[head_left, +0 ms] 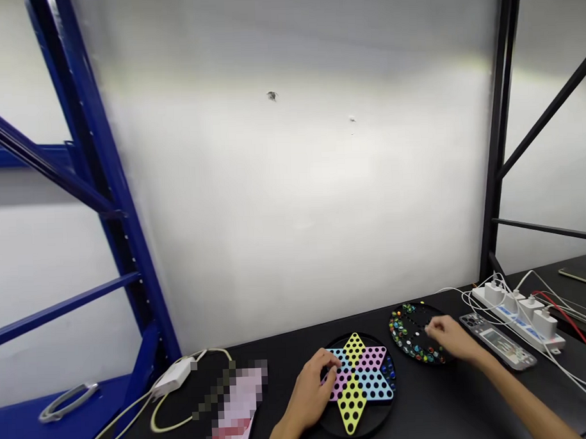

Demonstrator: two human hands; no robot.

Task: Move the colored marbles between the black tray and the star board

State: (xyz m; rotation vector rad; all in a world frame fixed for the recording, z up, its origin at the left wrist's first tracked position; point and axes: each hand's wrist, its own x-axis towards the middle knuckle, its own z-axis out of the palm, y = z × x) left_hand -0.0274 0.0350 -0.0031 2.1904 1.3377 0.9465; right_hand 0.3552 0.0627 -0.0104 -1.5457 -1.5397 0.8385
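Observation:
A Chinese checkers board with a yellow, pink and blue star full of black holes lies on a round black tray. My left hand is over the star's left side, its thumb and fingers curled toward each other; anything between the tips is too small to make out. Blue marbles sit in the tray beside the star's right edge. To the right is a round black lid with many coloured marbles along its rim. My right hand reaches over its right part, fingertips pinched together; what they hold is hidden.
A phone lies right of the lid, beside a white power strip with plugs and cables. On the left are a white adapter with a cable and a pink, partly blurred packet. A blue rack post and a white wall panel stand behind.

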